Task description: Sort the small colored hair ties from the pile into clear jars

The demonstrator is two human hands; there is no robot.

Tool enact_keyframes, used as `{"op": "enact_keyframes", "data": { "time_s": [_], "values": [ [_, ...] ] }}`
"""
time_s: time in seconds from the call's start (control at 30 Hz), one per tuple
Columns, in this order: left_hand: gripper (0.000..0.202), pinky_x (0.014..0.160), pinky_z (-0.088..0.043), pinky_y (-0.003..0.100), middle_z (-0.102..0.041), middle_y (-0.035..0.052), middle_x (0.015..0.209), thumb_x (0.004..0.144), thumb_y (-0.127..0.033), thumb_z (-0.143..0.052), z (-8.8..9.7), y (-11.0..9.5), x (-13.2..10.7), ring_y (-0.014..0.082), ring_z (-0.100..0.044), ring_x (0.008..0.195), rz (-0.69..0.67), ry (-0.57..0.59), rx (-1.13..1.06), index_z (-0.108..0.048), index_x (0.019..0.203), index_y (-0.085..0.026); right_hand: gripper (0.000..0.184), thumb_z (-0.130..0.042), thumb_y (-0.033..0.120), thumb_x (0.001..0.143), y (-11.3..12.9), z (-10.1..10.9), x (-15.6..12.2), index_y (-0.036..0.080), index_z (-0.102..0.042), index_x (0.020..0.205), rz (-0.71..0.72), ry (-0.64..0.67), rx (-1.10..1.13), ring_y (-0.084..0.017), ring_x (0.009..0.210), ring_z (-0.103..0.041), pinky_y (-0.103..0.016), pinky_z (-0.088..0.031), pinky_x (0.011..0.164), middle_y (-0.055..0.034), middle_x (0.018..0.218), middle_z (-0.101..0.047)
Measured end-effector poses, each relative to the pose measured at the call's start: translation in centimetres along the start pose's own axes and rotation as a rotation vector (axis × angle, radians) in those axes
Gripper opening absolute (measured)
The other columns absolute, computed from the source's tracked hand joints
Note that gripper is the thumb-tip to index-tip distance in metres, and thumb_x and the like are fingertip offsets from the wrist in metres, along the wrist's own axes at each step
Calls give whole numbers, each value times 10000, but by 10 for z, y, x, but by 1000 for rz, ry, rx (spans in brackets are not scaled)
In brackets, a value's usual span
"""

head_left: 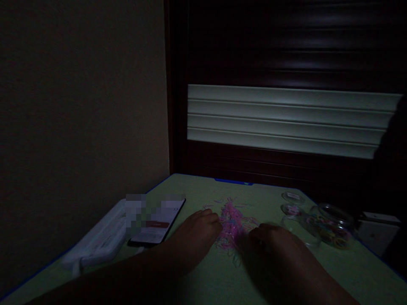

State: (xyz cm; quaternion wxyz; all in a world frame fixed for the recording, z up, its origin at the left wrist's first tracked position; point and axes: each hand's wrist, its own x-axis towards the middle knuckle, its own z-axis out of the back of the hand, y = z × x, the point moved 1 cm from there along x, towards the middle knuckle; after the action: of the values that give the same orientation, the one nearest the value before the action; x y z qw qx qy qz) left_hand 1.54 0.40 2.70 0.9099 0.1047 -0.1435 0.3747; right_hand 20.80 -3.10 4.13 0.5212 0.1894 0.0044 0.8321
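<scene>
A loose heap of small elastic bands [232, 222], mostly pink with a few pale ones, lies on the table between my hands. At the left edge of the heap is my left hand [202, 231], its fingers curled in and the fingertips hidden. My right hand [275, 243] is held just right of the heap, slightly blurred, its fingers bent inward. Whatever either hand pinches is too dark and small to make out. A few stray bands lie behind the heap and in front of it.
A phone [155, 228] with a lit screen rests against a white power strip [98, 237] on the left. A clear jar of coloured bands [332, 228] lies on the right, with small round clear containers [292, 197] beside it. The green table [197, 186] has a blue edge.
</scene>
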Motion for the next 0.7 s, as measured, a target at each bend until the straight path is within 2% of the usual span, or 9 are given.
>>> {"op": "enact_keyframes", "data": {
  "time_s": [0.23,0.4,0.57,0.7],
  "values": [
    [162,718,-379,278,-572,29,807,889,-156,-441,4,-1,0,167,-492,780,9,-31,-8,-576,798,-153,249,-419,170,809,3,1,0,201,-592,633,20,-17,-23,-123,519,-525,-217,-323,456,-40,648,-616],
    [190,732,-382,275,-569,32,821,906,-161,-405,4,-6,-1,162,-496,785,-19,-58,-67,-580,832,-151,284,-414,213,832,5,3,0,195,-592,611,2,-15,-20,-124,510,-517,-218,-330,459,-54,645,-623],
    [173,756,-387,265,-581,36,853,900,-154,-421,-7,-14,-1,158,-505,819,-36,-123,-269,-593,882,-160,258,-423,225,827,-2,0,1,204,-624,667,30,-54,24,-139,538,-547,-234,-339,497,-59,680,-650],
    [136,746,-391,237,-593,20,847,874,-154,-473,-13,-19,-1,140,-522,826,67,-226,-501,-606,893,-176,226,-444,214,810,-4,-1,0,204,-614,663,23,-51,36,-133,542,-544,-229,-325,494,-43,673,-643]
  ]
}}
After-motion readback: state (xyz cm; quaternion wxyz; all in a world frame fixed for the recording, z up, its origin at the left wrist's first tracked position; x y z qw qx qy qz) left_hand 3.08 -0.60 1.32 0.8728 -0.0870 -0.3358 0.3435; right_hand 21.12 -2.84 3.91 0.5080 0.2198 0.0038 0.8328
